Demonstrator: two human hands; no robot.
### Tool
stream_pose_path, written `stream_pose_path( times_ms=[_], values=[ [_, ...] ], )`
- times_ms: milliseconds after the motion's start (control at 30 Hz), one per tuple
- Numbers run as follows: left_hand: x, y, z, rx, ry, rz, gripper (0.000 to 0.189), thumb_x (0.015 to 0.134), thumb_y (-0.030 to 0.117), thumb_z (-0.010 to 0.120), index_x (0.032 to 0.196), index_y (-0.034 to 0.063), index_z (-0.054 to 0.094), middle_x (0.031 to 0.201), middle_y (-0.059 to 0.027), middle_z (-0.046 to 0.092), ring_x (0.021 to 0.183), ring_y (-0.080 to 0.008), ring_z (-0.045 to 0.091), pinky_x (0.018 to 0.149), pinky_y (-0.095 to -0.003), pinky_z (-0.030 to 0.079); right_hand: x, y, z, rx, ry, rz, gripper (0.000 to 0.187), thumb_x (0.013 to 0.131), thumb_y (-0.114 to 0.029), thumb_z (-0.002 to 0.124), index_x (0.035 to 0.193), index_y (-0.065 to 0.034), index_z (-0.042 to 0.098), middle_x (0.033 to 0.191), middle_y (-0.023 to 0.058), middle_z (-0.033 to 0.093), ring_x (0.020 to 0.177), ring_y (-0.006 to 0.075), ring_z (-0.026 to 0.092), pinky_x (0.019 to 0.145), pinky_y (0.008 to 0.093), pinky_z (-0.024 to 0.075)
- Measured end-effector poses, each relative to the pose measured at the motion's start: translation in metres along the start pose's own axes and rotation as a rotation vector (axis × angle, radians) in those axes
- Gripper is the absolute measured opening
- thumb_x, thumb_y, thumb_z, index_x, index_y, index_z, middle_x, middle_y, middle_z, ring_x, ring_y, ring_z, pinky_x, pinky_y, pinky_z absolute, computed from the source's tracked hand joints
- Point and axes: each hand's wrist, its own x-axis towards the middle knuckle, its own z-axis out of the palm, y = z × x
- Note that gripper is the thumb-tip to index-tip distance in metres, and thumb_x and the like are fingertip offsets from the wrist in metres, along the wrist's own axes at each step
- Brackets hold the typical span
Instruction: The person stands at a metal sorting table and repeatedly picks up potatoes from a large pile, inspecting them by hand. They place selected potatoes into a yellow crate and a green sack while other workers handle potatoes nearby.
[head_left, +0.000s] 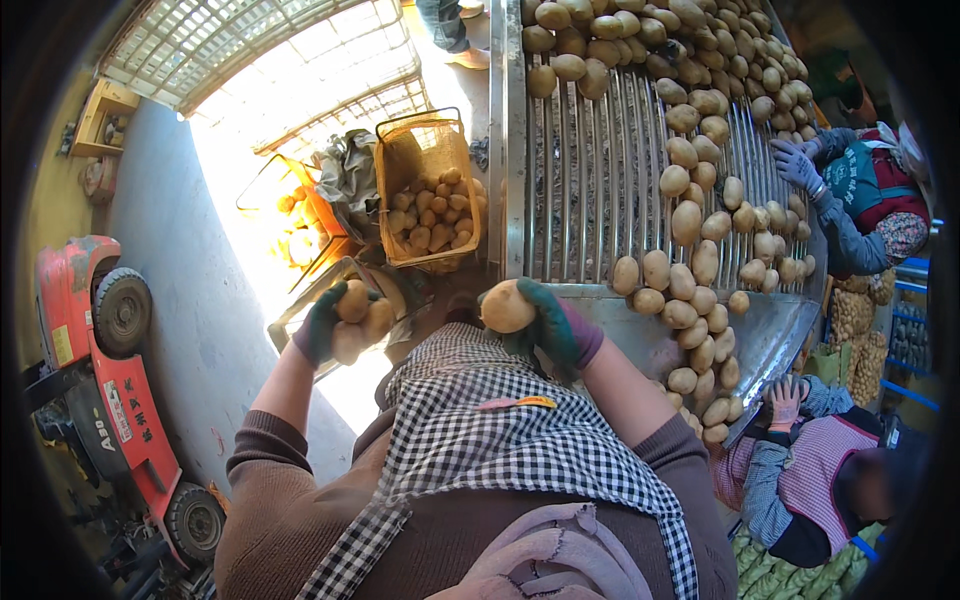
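Observation:
My left hand (325, 324), in a green and purple glove, holds several potatoes (363, 322) over a crate at the lower left of the baskets. In a matching glove, my right hand (551, 322) grips a potato (508, 306) in front of my checked apron, beside the sorting table's metal edge. Ahead of me stands a yellow mesh basket (427, 259) partly filled with potatoes. An orange basket (339, 244), also with potatoes inside, is left of it in bright light. Many potatoes (686, 223) lie on the metal roller bars (581, 187) and the sheet-metal chute.
Two co-workers stand across the table, one gloved hand (798, 163) touching its far side and another pair (785, 401) near the chute. A red forklift (142, 420) is at the left. White plastic crates (247, 37) stand at the upper left. Another person's legs show at the top.

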Motion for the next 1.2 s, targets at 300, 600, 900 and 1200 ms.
stream_pose_path(
  times_ms=[300,600,900,1200],
  values=[
    [-0.016,0.005,0.017,0.604,0.057,0.456,0.085,0.088,0.019,0.083,0.161,0.0126,0.038,0.161,-0.0087,0.044,0.146,-0.0239,0.044,0.117,-0.0406,0.042,0.071,-0.021,0.068,-0.196,-0.049,0.174,0.087,0.099,-0.080,0.036,0.127,-0.0027,0.064,0.097,0.0112,0.072,0.074,0.0158,0.069,0.065,0.0272,0.0561],
    [0.009,-0.002,0.001,0.731,0.147,0.563,0.061,0.078,0.010,0.082,0.135,0.0066,0.058,0.126,-0.0096,0.064,0.117,-0.0209,0.063,0.101,-0.0354,0.052,0.066,-0.002,0.060,-0.818,0.278,-0.470,0.055,0.105,-0.050,0.053,0.136,-0.0052,0.060,0.118,0.0158,0.069,0.104,0.0322,0.068,0.094,0.0425,0.0531],
    [0.062,0.006,-0.098,0.809,0.350,0.277,0.045,0.090,0.007,0.074,0.133,-0.0020,0.062,0.127,-0.0127,0.068,0.114,-0.0222,0.064,0.101,-0.0326,0.049,-0.019,0.037,-0.065,-1.590,1.194,-0.052,0.062,0.097,-0.047,0.060,0.153,-0.0233,0.048,0.163,0.0112,0.037,0.152,0.0405,0.028,0.119,0.0590,0.0270],
    [0.106,0.049,0.170,1.110,-0.066,0.684,0.038,0.096,0.006,0.069,0.133,-0.0007,0.065,0.123,-0.0091,0.071,0.112,-0.0148,0.066,0.100,-0.0303,0.051,-0.103,0.110,-0.082,-1.559,1.084,-0.123,0.056,0.095,-0.039,0.063,0.148,-0.0227,0.054,0.160,0.0043,0.042,0.146,0.0355,0.036,0.115,0.0527,0.0337]
  ],
)
